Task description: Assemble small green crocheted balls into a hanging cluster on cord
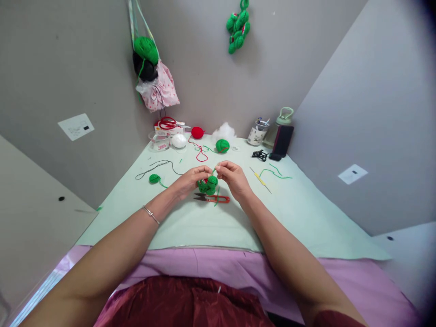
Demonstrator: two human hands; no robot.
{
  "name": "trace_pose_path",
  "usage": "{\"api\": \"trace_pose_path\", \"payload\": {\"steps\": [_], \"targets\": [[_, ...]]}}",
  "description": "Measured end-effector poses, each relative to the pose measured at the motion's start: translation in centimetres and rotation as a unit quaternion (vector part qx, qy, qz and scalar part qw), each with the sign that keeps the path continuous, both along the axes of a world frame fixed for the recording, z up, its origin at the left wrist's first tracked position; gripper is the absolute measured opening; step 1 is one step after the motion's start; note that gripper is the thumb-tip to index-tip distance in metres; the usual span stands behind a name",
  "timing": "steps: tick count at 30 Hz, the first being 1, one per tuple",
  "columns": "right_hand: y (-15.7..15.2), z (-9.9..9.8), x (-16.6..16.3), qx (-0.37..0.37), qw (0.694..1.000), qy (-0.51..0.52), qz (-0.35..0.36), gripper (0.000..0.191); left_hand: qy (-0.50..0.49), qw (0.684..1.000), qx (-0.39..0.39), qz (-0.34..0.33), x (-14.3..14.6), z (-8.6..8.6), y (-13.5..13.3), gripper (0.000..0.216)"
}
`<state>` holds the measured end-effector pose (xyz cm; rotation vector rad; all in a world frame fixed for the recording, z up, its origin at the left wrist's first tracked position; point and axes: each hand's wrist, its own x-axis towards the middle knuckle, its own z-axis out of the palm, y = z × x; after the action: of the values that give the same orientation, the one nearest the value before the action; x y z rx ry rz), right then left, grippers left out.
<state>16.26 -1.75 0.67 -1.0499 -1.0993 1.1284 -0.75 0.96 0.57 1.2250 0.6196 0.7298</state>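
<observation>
My left hand (192, 180) is closed on a small green crocheted piece (210, 185) with some red and white in it, held just above the table. Close beside it, my right hand (233, 178) pinches a strand of green yarn (214, 170) at the top of that piece. A green yarn tail hangs below the crochet. Under the work lie orange-handled thread snips (221, 199) with dark blades. A small green crocheted ball (154, 179) with a yarn tail rests left of my left hand. To the right of my right hand is a yellow-handled crochet hook (259, 178).
Along the back stand red-handled scissors (167, 122) on a box, a clear tub (159, 141), white yarn (179, 141), red yarn (197, 132), green yarn (222, 146), white stuffing (225, 131), a pen cup (257, 134), a phone (283, 141) and a black claw clip (260, 155).
</observation>
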Motion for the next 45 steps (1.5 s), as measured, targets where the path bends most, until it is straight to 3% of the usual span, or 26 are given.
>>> {"api": "trace_pose_path", "payload": {"steps": [4,10,17,22,27,35,41,45], "targets": [[0.1,-0.1,0.1,-0.004,1.000,-0.004,0.014,0.024,0.004,1.000,0.020,0.012,0.2,0.1,-0.3,0.017],[0.2,0.1,0.2,0.000,0.996,0.089,-0.022,0.025,-0.002,1.000,0.030,0.005,0.3,-0.3,-0.1,0.012],[0.0,0.4,1.0,-0.026,0.988,0.148,0.041,0.031,-0.036,0.999,-0.008,-0.016,0.2,-0.6,-0.1,0.033],[0.4,0.3,1.3,-0.036,0.982,0.178,0.045,0.034,-0.034,0.999,0.027,0.007,0.0,-1.1,0.5,0.051],[0.5,0.0,1.2,-0.039,0.980,0.189,0.048,0.032,-0.014,0.998,0.043,0.034,0.4,-1.5,0.7,0.046],[0.2,0.2,0.9,-0.040,0.982,0.176,0.050,0.033,0.031,0.982,0.147,0.113,0.3,-2.0,1.1,0.027],[0.0,0.3,0.7,-0.033,0.983,0.170,0.064,0.032,0.033,0.987,0.143,0.071,0.7,-2.5,1.1,0.040],[-0.1,0.3,0.7,-0.034,0.983,0.164,0.073,0.031,0.049,0.989,0.134,0.034,0.8,-2.8,0.9,0.035]]}}
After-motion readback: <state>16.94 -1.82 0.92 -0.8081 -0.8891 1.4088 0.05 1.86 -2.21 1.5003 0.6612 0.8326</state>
